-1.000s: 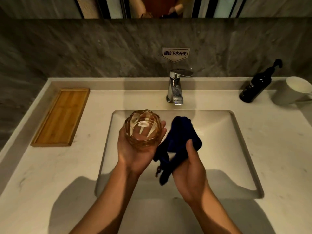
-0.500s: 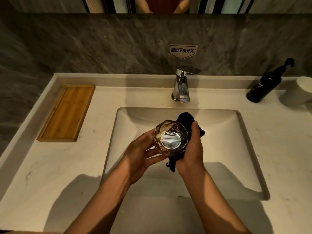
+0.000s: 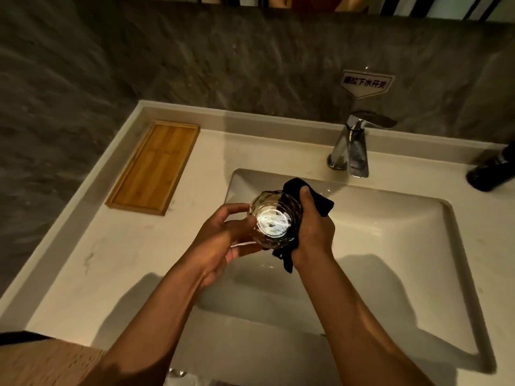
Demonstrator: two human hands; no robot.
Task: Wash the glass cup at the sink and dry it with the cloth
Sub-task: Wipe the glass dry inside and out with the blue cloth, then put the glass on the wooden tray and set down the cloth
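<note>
Two bare forearms reach in from the bottom edge and meet over the near-left part of the sink [image 3: 412, 288].

Left hand [image 3: 223, 240]: palm turned toward the right, fingers curled and spread slightly apart, tips pressing the left side of the glass cup [image 3: 274, 222]. Thumb lies along the cup's upper left edge.

Glass cup: held between both hands above the basin, not resting on anything. It lies on its side with its long axis running roughly toward the camera; one round end, bright with glare, faces up and toward the viewer. Whether that end is the base or the mouth cannot be told. Walls look faceted.

Right hand [image 3: 315, 229]: wrapped around the cup's right side with the dark cloth [image 3: 320, 201] pressed between palm and glass. Thumb extended upward over the cloth; fingers closed around it. One cloth end hangs below the wrist, another sticks out beyond the thumb.

Farther back: chrome faucet [image 3: 351, 149] behind the basin. Wooden tray [image 3: 156, 165] on the left counter. Dark bottle [image 3: 493, 171] at the right edge. Small wall sign [image 3: 365, 83] above the faucet.
</note>
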